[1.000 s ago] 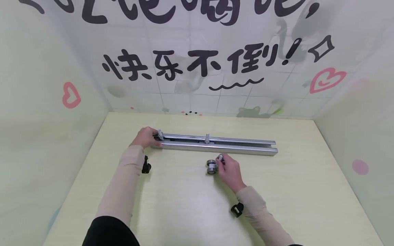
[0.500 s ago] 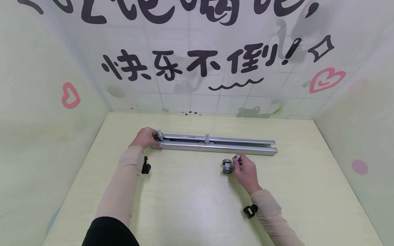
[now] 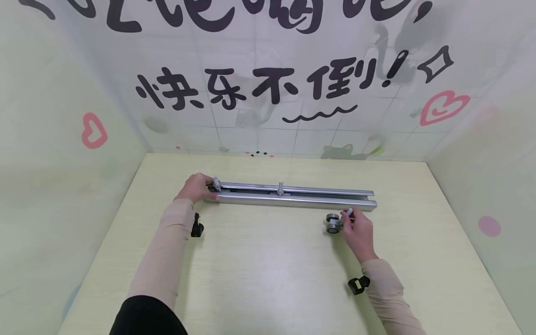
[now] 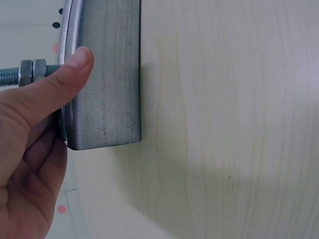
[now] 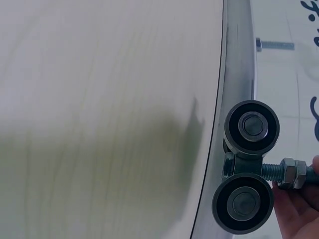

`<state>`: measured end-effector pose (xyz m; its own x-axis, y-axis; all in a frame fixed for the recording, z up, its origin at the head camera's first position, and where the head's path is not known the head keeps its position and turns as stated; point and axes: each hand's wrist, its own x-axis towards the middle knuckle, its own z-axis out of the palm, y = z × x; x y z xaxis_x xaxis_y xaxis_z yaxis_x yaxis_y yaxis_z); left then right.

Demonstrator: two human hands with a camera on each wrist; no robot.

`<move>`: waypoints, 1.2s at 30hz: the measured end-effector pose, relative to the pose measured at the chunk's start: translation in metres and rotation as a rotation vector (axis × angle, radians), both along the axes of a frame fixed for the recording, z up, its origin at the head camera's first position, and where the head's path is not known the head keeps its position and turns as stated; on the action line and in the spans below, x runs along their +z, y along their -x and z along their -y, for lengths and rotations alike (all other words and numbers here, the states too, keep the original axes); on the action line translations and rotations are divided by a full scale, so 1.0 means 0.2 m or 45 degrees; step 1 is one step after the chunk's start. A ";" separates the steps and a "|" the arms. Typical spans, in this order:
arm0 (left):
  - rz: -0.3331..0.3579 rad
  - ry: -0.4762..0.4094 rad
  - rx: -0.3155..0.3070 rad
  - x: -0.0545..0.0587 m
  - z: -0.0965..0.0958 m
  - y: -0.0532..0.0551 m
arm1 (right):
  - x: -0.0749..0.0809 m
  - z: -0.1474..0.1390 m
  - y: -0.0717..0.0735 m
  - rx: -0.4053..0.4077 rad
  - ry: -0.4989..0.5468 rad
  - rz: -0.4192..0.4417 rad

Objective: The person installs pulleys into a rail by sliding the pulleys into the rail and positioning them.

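A long silver metal channel rail (image 3: pixel 293 201) lies across the table, its open slot facing up. At its left end my left hand (image 3: pixel 194 187) grips it, thumb (image 4: pixel 65 82) on the side face. A threaded bolt with two nuts (image 4: pixel 32 73) sticks up beside that thumb. Further along, a second bolt (image 3: pixel 280 188) stands up out of the slot. My right hand (image 3: pixel 359 235) holds a roller trolley (image 3: pixel 332 223) by its threaded stem, in front of the rail near its right end. Two round wheels (image 5: pixel 251 128) and stem nuts (image 5: pixel 294 173) show in the right wrist view.
The pale wood-grain table (image 3: pixel 259 279) stretches toward me in front of the rail. Printed fabric walls (image 3: pixel 251 107) with black lettering stand behind it and along both sides. A small black device (image 3: pixel 358 284) sits at my right wrist, another (image 3: pixel 197 226) at the left.
My right hand has carried the roller trolley rightward along the front of the rail, from its middle toward its right end. The left hand and the rail have stayed in place.
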<state>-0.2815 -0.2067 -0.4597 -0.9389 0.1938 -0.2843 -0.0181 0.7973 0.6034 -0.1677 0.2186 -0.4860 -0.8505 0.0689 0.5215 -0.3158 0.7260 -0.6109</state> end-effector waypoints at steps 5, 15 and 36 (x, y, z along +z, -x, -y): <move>0.012 0.006 0.014 0.02 -0.01 -0.01 | 0.00 -0.07 0.00 -0.030 0.003 -0.007; -0.017 0.028 0.009 0.00 0.00 0.00 | -0.02 -0.20 0.01 -0.099 -0.007 0.009; 0.009 0.048 0.040 0.02 -0.03 0.00 | 0.01 -0.41 0.01 -0.289 -0.006 0.130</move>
<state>-0.2806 -0.2010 -0.4566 -0.9424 0.1536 -0.2971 -0.0472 0.8183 0.5729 -0.1704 0.3015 -0.4839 -0.8620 0.2619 0.4341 -0.0810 0.7740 -0.6279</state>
